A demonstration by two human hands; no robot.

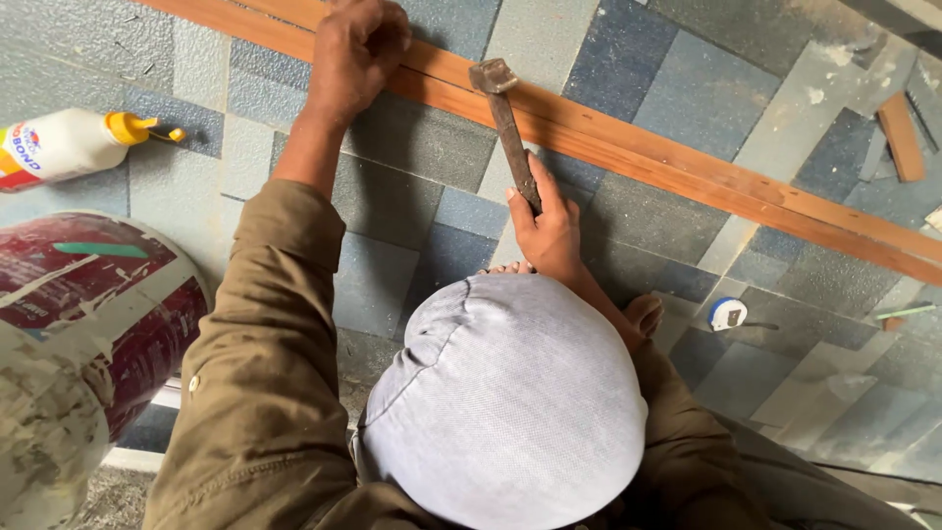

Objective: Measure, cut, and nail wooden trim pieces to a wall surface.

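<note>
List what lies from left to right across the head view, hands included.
Glue bottle → paint-smeared bucket → left hand pressing on the wooden strip → hammer in the right hand → tape measure → small wood offcut.

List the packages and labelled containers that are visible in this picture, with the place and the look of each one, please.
Glue bottle: lies on its side on the floor at the left edge; white body, yellow nozzle cap, label in red, yellow and blue.
Paint bucket: stands at the lower left; round, with a dark red wrapper that is smeared with white and peeling.
Tape measure: lies on the floor at the right; small round case, white and blue.
</note>
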